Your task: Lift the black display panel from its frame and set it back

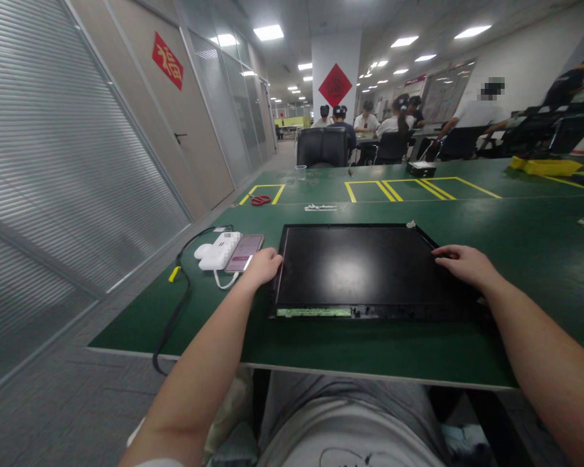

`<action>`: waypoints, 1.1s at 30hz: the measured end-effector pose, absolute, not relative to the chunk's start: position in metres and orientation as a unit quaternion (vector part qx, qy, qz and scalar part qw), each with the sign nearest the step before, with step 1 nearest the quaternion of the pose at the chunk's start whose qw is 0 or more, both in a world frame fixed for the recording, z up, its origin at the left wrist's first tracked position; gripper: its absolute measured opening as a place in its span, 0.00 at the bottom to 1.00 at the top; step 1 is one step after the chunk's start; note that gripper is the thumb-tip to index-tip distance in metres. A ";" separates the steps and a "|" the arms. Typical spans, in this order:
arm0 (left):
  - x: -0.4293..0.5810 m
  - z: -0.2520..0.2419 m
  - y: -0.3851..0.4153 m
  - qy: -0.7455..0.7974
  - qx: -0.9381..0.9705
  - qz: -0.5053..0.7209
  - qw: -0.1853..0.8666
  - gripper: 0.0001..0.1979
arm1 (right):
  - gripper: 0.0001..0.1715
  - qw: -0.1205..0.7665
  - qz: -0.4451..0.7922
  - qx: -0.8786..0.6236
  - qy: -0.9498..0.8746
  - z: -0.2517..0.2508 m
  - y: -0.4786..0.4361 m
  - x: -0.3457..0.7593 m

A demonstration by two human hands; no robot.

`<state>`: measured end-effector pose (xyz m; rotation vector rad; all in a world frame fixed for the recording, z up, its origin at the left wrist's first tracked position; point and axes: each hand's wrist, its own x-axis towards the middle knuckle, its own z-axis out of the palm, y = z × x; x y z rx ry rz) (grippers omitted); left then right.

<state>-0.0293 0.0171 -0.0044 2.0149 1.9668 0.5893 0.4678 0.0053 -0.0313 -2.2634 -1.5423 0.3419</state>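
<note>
A black flat display panel (355, 259) lies face up on the green table, with a ceiling light mirrored in its glossy middle. Along its near edge, on the left, runs a narrow green circuit board strip (314, 312). My left hand (264, 267) is closed on the panel's left edge, fingers curled at the frame. At the opposite side, my right hand (467, 264) grips the right edge between thumb and fingers; some of its fingertips are hidden. A small whitish piece (411, 224) sits at the panel's far right corner.
Left of the panel, a phone (244, 253) lies beside a white device (219, 251) with a cable. A black cord (187, 285) hangs over the table (141, 327) edge. Red-handled scissors (260, 200), white strips (321, 207) and a clear cup (300, 172) lie farther back. People sit beyond.
</note>
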 end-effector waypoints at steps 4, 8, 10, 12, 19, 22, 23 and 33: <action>-0.026 -0.010 0.015 0.656 0.622 0.349 0.246 0.18 | 0.18 0.206 0.124 -0.807 -0.540 -0.033 0.007 0.472; -0.018 -0.011 0.014 0.628 0.518 0.467 0.344 0.15 | 0.18 0.231 0.147 -0.803 -0.529 -0.035 0.008 0.477; -0.015 -0.009 0.013 0.608 0.458 0.502 0.410 0.14 | 0.17 0.240 0.152 -0.803 -0.524 -0.034 0.008 0.478; -0.013 -0.006 0.011 0.585 0.406 0.520 0.471 0.13 | 0.17 0.244 0.152 -0.806 -0.518 -0.033 0.007 0.477; -0.005 -0.004 0.009 0.589 0.321 0.511 0.538 0.11 | 0.17 0.241 0.153 -0.807 -0.517 -0.028 0.004 0.471; -0.004 -0.005 0.009 0.587 0.312 0.510 0.546 0.15 | 0.17 0.238 0.152 -0.805 -0.521 -0.030 0.006 0.475; -0.005 -0.006 0.010 0.582 0.316 0.509 0.550 0.19 | 0.17 0.239 0.153 -0.804 -0.523 -0.032 0.007 0.477; -0.012 -0.003 0.009 0.537 0.356 0.485 0.591 0.38 | 0.16 0.260 0.157 -0.794 -0.527 -0.041 0.010 0.481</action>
